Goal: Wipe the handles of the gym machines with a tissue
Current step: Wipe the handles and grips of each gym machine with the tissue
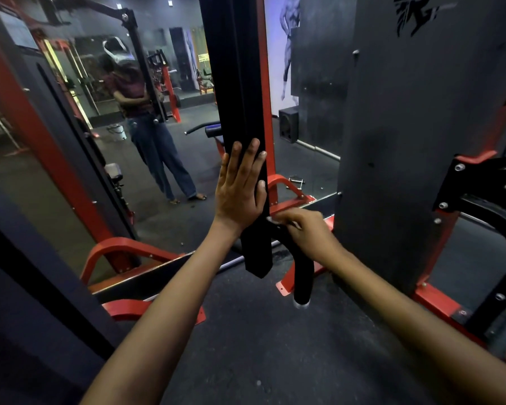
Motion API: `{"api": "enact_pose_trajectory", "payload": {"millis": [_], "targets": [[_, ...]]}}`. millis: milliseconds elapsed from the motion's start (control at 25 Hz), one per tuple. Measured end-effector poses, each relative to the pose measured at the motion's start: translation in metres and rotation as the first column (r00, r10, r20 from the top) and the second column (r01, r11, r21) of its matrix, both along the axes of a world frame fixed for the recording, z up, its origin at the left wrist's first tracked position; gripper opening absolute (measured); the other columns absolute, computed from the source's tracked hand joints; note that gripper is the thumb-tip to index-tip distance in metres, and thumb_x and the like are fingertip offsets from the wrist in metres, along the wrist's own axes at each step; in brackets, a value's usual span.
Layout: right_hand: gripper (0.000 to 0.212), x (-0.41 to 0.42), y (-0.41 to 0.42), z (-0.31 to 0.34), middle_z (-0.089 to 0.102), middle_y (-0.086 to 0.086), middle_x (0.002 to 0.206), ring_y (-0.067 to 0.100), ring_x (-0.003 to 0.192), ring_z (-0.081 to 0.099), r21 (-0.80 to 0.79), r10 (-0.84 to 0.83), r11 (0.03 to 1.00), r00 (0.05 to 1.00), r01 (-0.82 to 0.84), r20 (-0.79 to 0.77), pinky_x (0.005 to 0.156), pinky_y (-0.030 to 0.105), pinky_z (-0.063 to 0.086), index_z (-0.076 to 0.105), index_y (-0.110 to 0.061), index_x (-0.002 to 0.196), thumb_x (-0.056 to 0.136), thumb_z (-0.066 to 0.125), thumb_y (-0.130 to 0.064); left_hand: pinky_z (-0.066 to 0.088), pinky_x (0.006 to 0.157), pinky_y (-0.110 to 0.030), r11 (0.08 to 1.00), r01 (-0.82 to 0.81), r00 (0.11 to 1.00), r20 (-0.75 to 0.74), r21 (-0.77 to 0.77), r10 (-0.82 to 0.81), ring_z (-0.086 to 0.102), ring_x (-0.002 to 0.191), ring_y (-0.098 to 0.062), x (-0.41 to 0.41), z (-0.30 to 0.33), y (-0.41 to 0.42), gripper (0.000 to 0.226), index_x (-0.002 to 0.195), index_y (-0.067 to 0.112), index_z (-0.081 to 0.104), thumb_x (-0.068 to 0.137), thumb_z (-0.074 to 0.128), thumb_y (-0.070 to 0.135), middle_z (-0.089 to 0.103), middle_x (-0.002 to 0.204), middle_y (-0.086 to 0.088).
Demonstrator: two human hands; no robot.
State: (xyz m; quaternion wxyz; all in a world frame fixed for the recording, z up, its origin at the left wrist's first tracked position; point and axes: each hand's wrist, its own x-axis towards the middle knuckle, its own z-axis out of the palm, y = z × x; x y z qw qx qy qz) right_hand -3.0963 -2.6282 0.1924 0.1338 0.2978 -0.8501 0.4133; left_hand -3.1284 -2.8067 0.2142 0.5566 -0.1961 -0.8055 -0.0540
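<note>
A black hanging arm (240, 83) of the gym machine comes down in the middle of the head view. My left hand (240, 188) rests flat against it with straight fingers, the thumb at its right edge. Just below and to the right, a curved black handle (303, 276) with a silver end cap sticks out from the arm. My right hand (301, 229) curls over the top of that handle and pinches a small white tissue (273, 219) against it. Most of the tissue is hidden under my fingers.
A tall black weight-stack cover (406, 141) stands close on the right, with red frame feet (438, 305) on the dark floor. A large wall mirror (114, 147) on the left reflects a person. Red base brackets (123, 249) lie low at the left.
</note>
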Motion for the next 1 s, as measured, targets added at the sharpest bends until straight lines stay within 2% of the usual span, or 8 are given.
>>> {"api": "enact_pose_trajectory", "payload": {"millis": [80, 240, 400, 560, 720, 800, 880, 1000], "targets": [[0.038, 0.002, -0.013, -0.006, 0.067, 0.01, 0.111, 0.02, 0.102, 0.065, 0.128, 0.112, 0.987, 0.985, -0.095, -0.134, 0.088, 0.012, 0.044, 0.07, -0.005, 0.108, 0.077, 0.06, 0.014, 0.007, 0.121, -0.043, 1.0, -0.01, 1.0, 0.003, -0.007, 0.01, -0.007, 0.149, -0.014, 0.002, -0.002, 0.0, 0.054, 0.144, 0.01, 0.032, 0.091, 0.044, 0.016, -0.01, 0.161, 0.014], [0.05, 0.038, 0.035, -0.054, 0.051, 0.015, 0.136, 0.026, 0.127, 0.048, 0.26, 0.149, 0.965, 0.891, -0.037, -0.428, 0.103, 0.036, 0.042, 0.06, 0.002, 0.122, 0.074, 0.066, 0.017, 0.004, 0.122, -0.039, 1.0, -0.02, 1.0, -0.007, -0.022, 0.02, -0.007, 0.149, -0.014, 0.005, -0.003, 0.0, 0.055, 0.143, 0.009, 0.034, 0.09, 0.046, 0.015, -0.01, 0.161, 0.013], [0.046, 0.015, 0.001, -0.023, 0.06, 0.016, 0.123, 0.03, 0.12, 0.054, 0.326, 0.16, 0.945, 0.9, -0.021, -0.406, 0.101, 0.037, 0.045, 0.067, 0.003, 0.108, 0.065, 0.064, 0.019, 0.003, 0.122, -0.039, 0.999, -0.031, 0.999, -0.015, -0.029, 0.031, -0.007, 0.149, -0.013, 0.001, 0.005, -0.004, 0.053, 0.144, 0.011, 0.034, 0.092, 0.044, 0.018, -0.01, 0.161, 0.014], [0.033, 0.015, 0.009, -0.04, 0.061, 0.018, 0.12, 0.033, 0.124, 0.051, 0.487, 0.293, 0.873, 0.773, 0.024, -0.563, 0.108, 0.04, 0.035, 0.067, 0.006, 0.105, 0.089, 0.042, -0.008, 0.005, 0.122, -0.04, 0.996, -0.032, 0.999, -0.003, -0.077, 0.032, -0.006, 0.149, -0.014, 0.003, 0.001, -0.007, 0.051, 0.145, 0.013, 0.033, 0.095, 0.041, 0.023, -0.009, 0.161, 0.014], [0.035, 0.041, 0.076, -0.08, 0.053, 0.005, 0.131, 0.018, 0.126, 0.047, 0.249, 0.235, 0.96, 0.857, -0.13, -0.459, 0.108, 0.031, 0.037, 0.058, -0.007, 0.123, 0.103, 0.032, -0.02, 0.003, 0.122, -0.038, 0.997, -0.035, 0.999, -0.018, -0.072, 0.033, -0.006, 0.149, -0.014, 0.003, 0.003, -0.005, 0.051, 0.144, 0.011, 0.035, 0.094, 0.043, 0.02, -0.009, 0.161, 0.013], [0.029, 0.028, 0.055, -0.059, 0.06, 0.007, 0.12, 0.016, 0.116, 0.053, 0.01, 0.04, 0.999, 0.924, -0.039, -0.382, 0.103, 0.026, 0.042, 0.065, -0.003, 0.113, 0.097, 0.041, -0.002, 0.003, 0.122, -0.038, 0.999, -0.03, 0.999, -0.026, -0.037, 0.029, -0.006, 0.149, -0.014, 0.004, 0.004, -0.002, 0.051, 0.143, 0.009, 0.036, 0.094, 0.043, 0.017, -0.008, 0.161, 0.014], [0.04, 0.004, 0.018, -0.022, 0.066, 0.005, 0.111, 0.012, 0.106, 0.059, -0.19, -0.06, 0.98, 0.998, 0.052, -0.035, 0.098, 0.025, 0.045, 0.068, -0.003, 0.109, 0.081, 0.046, 0.014, 0.003, 0.122, -0.039, 1.0, -0.025, 1.0, -0.005, -0.001, 0.025, -0.007, 0.149, -0.013, 0.005, 0.003, 0.001, 0.051, 0.143, 0.01, 0.035, 0.093, 0.043, 0.015, -0.009, 0.161, 0.016], [0.036, 0.001, 0.013, -0.023, 0.069, -0.001, 0.105, 0.001, 0.099, 0.062, -0.317, 0.103, 0.949, 0.948, -0.002, 0.303, 0.089, 0.017, 0.047, 0.069, -0.007, 0.109, 0.088, 0.046, 0.011, 0.002, 0.122, -0.039, 0.999, -0.033, 0.999, 0.003, 0.005, 0.033, -0.009, 0.149, -0.012, 0.008, -0.004, 0.004, 0.053, 0.144, 0.01, 0.033, 0.092, 0.043, 0.014, -0.01, 0.16, 0.017]]}}
